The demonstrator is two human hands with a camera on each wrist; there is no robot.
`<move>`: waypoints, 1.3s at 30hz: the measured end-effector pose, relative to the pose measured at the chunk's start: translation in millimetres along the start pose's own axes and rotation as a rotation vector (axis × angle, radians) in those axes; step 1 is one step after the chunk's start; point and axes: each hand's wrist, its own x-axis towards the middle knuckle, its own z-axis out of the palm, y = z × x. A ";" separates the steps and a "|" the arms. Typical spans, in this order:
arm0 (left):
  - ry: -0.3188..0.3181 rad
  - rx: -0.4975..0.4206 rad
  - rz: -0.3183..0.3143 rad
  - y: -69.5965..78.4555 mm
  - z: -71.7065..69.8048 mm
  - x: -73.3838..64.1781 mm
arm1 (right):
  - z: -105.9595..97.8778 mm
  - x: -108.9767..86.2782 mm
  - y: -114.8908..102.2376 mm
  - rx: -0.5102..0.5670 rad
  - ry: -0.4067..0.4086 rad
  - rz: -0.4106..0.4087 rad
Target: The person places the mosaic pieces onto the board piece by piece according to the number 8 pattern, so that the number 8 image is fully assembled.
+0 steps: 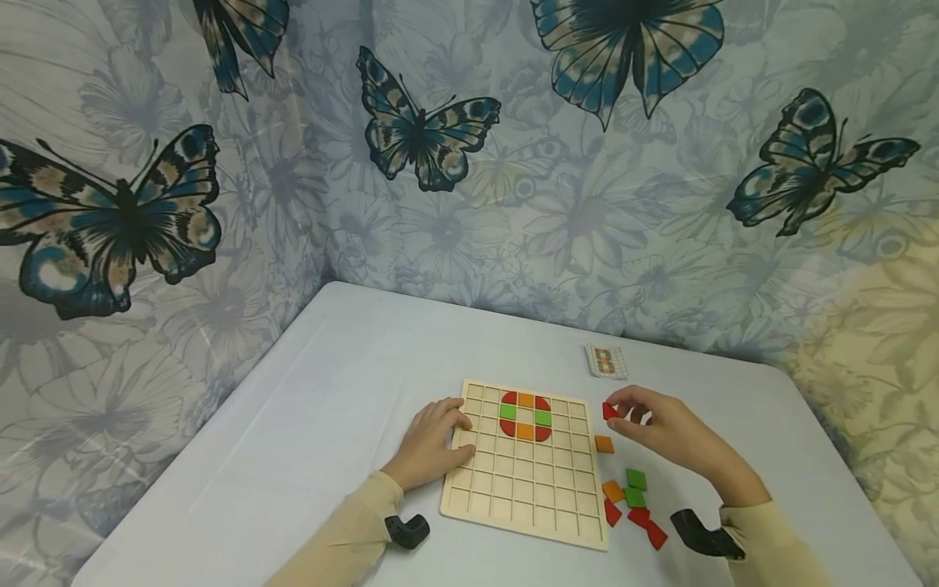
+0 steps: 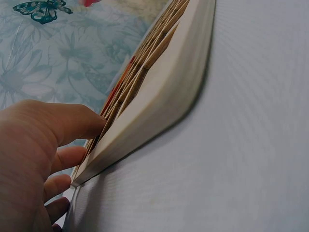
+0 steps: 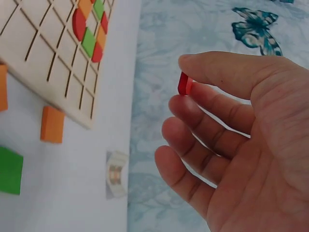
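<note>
A square wooden grid board [image 1: 506, 489] lies on the table. Near its far edge, red rounded tiles, orange squares [image 1: 526, 400] and green squares [image 1: 543, 418] form a ring around one bare cell. My left hand [image 1: 429, 444] rests at the board's left edge, its thumb [image 2: 89, 123] over the top side and the fingers loosely spread along the border. Off the board's far right corner, my right hand [image 1: 667, 428] pinches a small red tile [image 3: 183, 83] between thumb and forefinger, raised above the table. The other right fingers are loosely bent.
Right of the board lie loose tiles: a lone orange square [image 1: 604, 444], another orange one [image 1: 613, 491], green squares [image 1: 636, 479] and red pieces [image 1: 656, 535]. A small pattern card stack [image 1: 606, 361] sits farther back. Butterfly-print cloth [image 1: 440, 236] hangs behind the table.
</note>
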 end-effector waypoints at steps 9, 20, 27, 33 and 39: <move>0.002 0.019 -0.012 -0.8 1.7 1.0 | 5.7 14.2 -8.2 0.010 -0.009 -0.024; 0.009 0.008 -0.009 -2.4 1.5 1.5 | 25.3 25.3 -14.3 0.091 -0.076 -0.026; 0.000 -0.001 -0.013 -2.1 2.1 1.7 | 41.8 26.9 -13.9 0.117 -0.109 -0.059; 0.001 -0.010 -0.018 -0.8 1.1 0.8 | 53.8 29.8 -14.5 0.121 -0.138 -0.055; 0.003 -0.005 -0.013 -1.3 1.6 0.6 | 63.8 31.1 -14.5 0.132 -0.174 -0.078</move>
